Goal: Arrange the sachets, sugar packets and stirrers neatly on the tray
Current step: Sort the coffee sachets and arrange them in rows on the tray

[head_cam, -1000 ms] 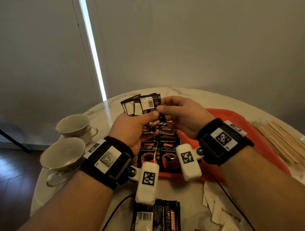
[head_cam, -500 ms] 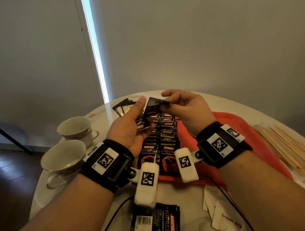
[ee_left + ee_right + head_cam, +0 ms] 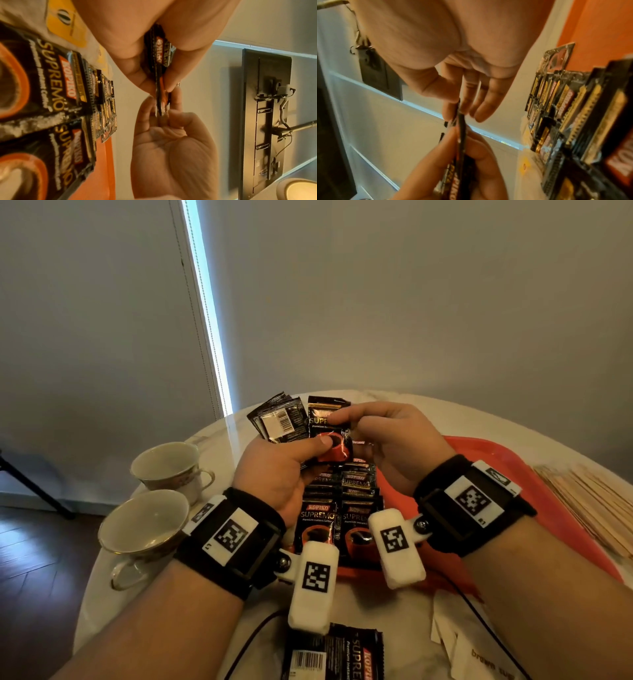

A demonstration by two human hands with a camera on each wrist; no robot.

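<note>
Head view: front sachet [image 3: 328, 419] pinched by right hand [image 3: 390, 440] above tray [image 3: 513, 463]; best drawn clear singly, laid face-up onto rows [image 3: 342, 508]. Fan of sachets [image 3: 279, 419] clamped under left hand [image 3: 274, 470] thumb.

Left wrist view: both hands raised, thumbs pressed on sachet edge.

Right wrist view: remaining right fingers [image 3: 489, 106] extended, together.

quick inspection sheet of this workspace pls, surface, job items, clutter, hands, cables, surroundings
Surface: round pale table, red tray on it.
Job's things: coffee sachets in overlapping rows on the tray; one sachet and sugar packets at the near edge; stirrers right of the tray.
Clutter: two empty teacups.
Grippers: left hand holds a fan of sachets; right hand pinches the front sachet.
Cables: black cables under the wrists.
Surroundings: grey wall, window strip, dark wood floor.
</note>
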